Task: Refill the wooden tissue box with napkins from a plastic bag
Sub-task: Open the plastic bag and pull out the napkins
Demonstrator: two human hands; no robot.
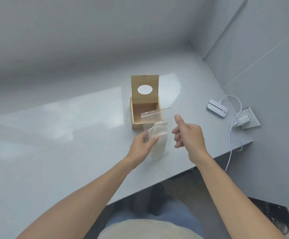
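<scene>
The fingers [153, 141] of the left hand [142, 146] were curled round the lower part of a clear zip-lock plastic bag [155, 123], thumb on the near face, pinching it and holding it upright above the table [54, 152]. Inside the bag sat a small stack of white napkins [159, 135], fanned a little at the top edges; how many there were could not be made out through the plastic. The bag's red-striped seal strip stood at the top, and its mouth looked partly open, though the blur there made that uncertain.

The right hand [188, 133] hovered just beside the bag, on its right. Its thumb stuck up and its other fingers were loosely bent, apart from one another, holding nothing and not touching the plastic.

Just behind the bag stood the wooden tissue box [136, 116], resting on the grey table. Its hinged lid [145, 87], with an oval hole cut in it, stood upright at the back edge, and the inside of the box showed bare wood. The top of the bag overlapped the box's near right corner as seen from the head.

Well off to the right, near the table's edge, lay a small white device [217, 107] with a white cable [233, 131] running to a charger plugged into a socket [249, 118].
</scene>
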